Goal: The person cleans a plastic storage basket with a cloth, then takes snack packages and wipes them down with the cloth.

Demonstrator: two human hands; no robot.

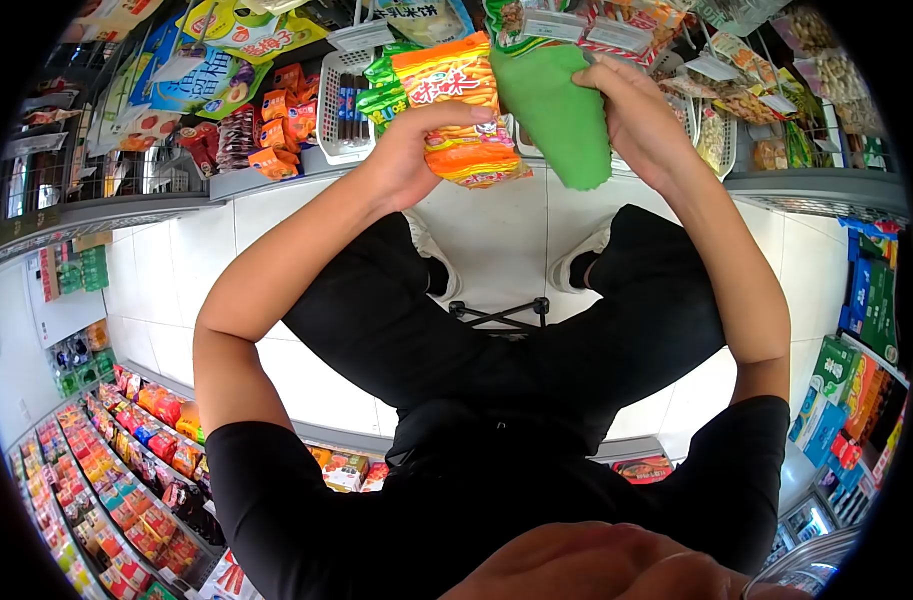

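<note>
Shop aisle with a pale tiled floor (496, 235); a stocked shelf (244, 186) spans the far side, and rows of packaged goods (126, 480) stand to the rear left. A person in black clothing sits facing the shelf, feet apart, in white shoes (588, 255); a black folding frame (496, 314) shows between the legs.

Left hand (416, 145): grasping an orange snack packet (461, 75), thumb laid across its front; the remaining fingers are largely hidden behind it. The packet is tilted slightly and located at the middle of the shelf's front edge. Green packaging (378, 100) shows beside it; whether this is also held cannot be told.

Right hand (636, 115): thumb and fingers pinching the upper right edge of a green cloth (556, 115), which hangs past the shelf's front edge, just beside the packet.

White basket (344, 152): at the shelf's front edge, left of the packet, containing dark slim packages (350, 112). Small orange packets (276, 135) lie further left, near the same edge.
</note>
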